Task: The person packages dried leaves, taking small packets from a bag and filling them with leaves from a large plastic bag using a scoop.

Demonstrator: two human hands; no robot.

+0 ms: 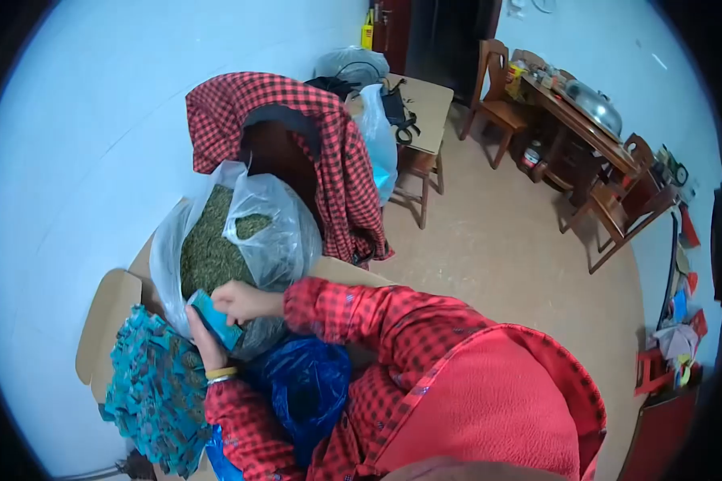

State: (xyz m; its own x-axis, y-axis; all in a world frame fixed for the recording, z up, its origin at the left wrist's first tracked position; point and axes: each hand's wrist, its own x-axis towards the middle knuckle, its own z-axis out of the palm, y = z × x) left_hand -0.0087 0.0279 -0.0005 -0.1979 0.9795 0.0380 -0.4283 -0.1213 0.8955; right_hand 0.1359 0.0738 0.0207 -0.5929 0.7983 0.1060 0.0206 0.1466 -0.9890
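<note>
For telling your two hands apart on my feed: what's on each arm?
Both sleeves, left and right, are red-and-black checked. The left hand is bare, with a yellowish wristband above it. The right hand is bare, with no band visible.

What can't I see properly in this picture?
All in the head view:
Inside the teal packet: too small, with the right hand close over it.
Whether that hand pinches anything: its curled fingers hide it.
What's in the blue bag: its dark folds hide it.
Little things on the far table: too small and blurred.
</note>
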